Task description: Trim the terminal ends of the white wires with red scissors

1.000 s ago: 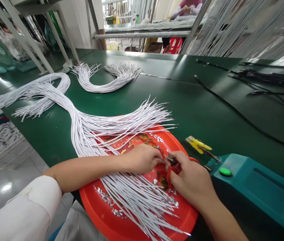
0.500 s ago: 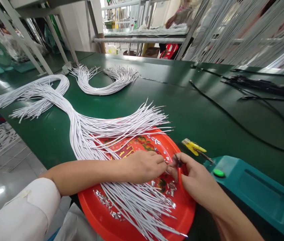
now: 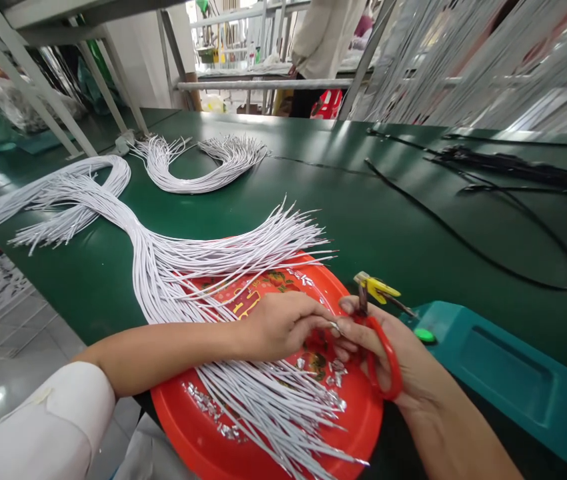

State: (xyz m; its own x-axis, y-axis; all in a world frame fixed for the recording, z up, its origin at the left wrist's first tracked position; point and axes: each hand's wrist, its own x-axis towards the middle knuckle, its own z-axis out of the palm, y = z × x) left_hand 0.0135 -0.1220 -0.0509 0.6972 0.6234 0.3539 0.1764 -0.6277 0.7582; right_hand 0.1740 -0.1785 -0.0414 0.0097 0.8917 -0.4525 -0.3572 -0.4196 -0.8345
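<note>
Along the table's (image 3: 388, 220) left edge a sheaf of white wires (image 3: 163, 267) snakes down to the near edge and fans over a red tray (image 3: 188, 427) strewn with silver scraps (image 3: 336, 380); a smaller loop (image 3: 198, 177) lies toward the far left corner. Over the tray, the left hand (image 3: 278, 323) has thumb and forefinger pressed together on one wire tip (image 3: 332, 326). That wire's long axis seems to run left to right, its free end pointing at the other hand. The right hand (image 3: 403, 360) touches the same tip with its fingertips, so the tip sits between the two hands, with the left one gripping it. The right fingers are also curled through the red loop of the scissors (image 3: 383, 360). The blades look closed and point away toward the far edge, above the tip, not around it. Just beyond lies a yellow tool (image 3: 378, 289), then a teal box (image 3: 503, 367) with a green button (image 3: 424, 335) at the near right corner. Black cables (image 3: 463, 247) trail across the right half. A person (image 3: 323, 33) stands behind the far edge.
</note>
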